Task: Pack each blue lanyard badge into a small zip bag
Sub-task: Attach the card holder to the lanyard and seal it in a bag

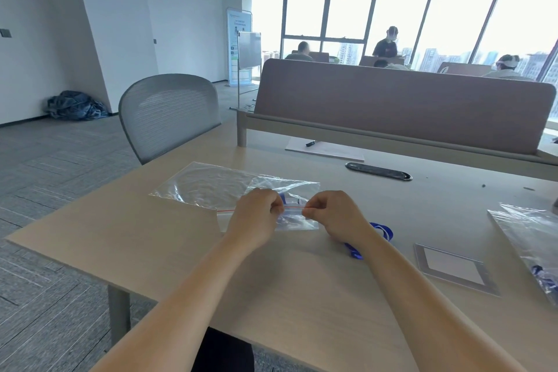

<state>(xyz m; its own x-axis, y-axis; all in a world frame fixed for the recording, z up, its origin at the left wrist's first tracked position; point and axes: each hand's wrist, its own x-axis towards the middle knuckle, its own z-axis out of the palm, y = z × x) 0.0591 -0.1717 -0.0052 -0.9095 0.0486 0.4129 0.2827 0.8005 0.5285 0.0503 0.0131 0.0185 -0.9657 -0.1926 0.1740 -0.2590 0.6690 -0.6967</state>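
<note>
1. The left hand (256,216) and the right hand (333,216) both pinch the red zip (293,207) with curled fingers.
2. The bag (302,224) lies toward the left edge of the table (136,238), with the lanyard (283,198) inside.
3. The zip runs left-right between the hands.

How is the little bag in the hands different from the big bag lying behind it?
The little bag is pinched by the left hand and the right hand at its red zip line; the big bag lies flat on the table, not held. The little bag looks smaller than the big bag. Something blue shows through the little bag; the big bag looks empty. Both are clear plastic.
</note>
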